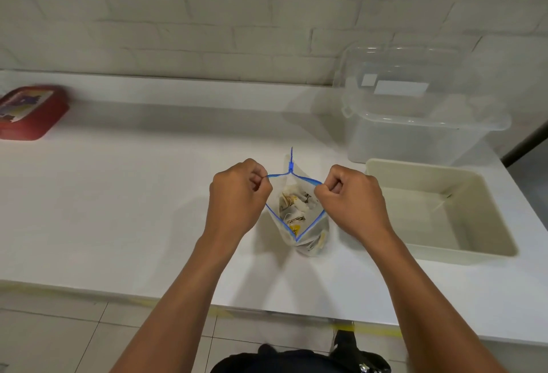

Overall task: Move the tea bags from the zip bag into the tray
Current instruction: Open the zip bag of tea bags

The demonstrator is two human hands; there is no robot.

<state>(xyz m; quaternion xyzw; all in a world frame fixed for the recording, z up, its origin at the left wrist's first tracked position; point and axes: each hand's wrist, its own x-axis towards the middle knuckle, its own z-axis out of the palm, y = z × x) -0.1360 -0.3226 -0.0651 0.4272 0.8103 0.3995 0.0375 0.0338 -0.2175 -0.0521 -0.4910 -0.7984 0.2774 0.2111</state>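
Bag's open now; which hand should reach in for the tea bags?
Probably the right hand: the beige plastic tray sits on its side, while the left hand can hold the blue-rimmed clear zip bag open.

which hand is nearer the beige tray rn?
Right. The right hand pinches the zip bag rim on the side facing the tray, which sits just to its right. The left hand pinches the opposite rim, with the bag between it and the tray.
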